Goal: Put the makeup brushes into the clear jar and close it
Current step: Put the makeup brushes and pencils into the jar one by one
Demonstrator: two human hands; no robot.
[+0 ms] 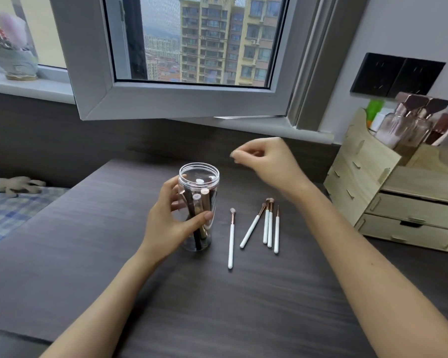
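Hands worked over a dark wood-grain bench (217, 306) beneath an open window (192, 47). The left hand (166, 223) was wrapped around a clear jar (199, 177) standing upright near the bench's middle, thumb pressed on the near side and fingers curled behind it, a closed grip on the jar. The jar's mouth was open, with no lid on it, and several brushes already stood inside, handle ends up. The right hand (267, 161) hovered in the air beyond and to the right of the jar, fingers loosely curled toward the thumb and holding nothing. Five white-handled makeup brushes (268, 226) lay on the bench just right of the jar: one alone (231, 241) nearest the jar, one slanted (251, 228), and three close together, bristles pointing far. A light wooden organizer (373, 189) with drawers sat at the far right, bottles in its top.
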